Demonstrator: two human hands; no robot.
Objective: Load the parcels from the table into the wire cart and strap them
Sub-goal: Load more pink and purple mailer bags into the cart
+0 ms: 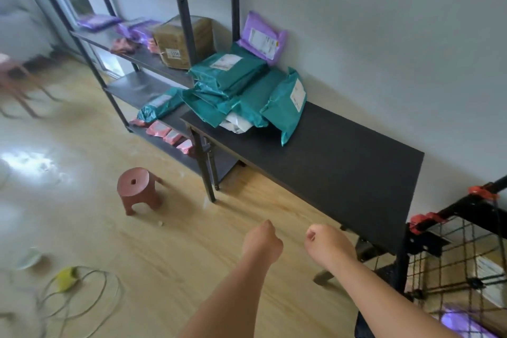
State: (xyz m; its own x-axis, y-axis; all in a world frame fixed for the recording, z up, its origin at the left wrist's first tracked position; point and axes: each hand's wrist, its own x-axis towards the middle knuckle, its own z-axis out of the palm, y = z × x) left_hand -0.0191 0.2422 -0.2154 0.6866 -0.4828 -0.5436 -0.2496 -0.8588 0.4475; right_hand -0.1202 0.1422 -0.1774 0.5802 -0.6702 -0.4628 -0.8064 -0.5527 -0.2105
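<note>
Several teal mailer parcels [247, 90] lie piled at the far left end of the black table [343, 167]. A purple parcel [262, 38] leans against the wall behind them, and a white one [236, 123] peeks out beneath the pile. The black wire cart [450, 255] with red clips stands at the table's right end, with a purple parcel [463, 322] and a brown box inside. My left hand [262, 241] and my right hand [326, 241] hang in front of the table with curled fingers, holding nothing, well short of the parcels.
A dark metal shelf rack [131, 55] left of the table carries a brown box [182, 41], purple and pink parcels. A small pink stool [137, 189] stands on the wooden floor. A coiled cable with a yellow piece [68, 291] lies at lower left.
</note>
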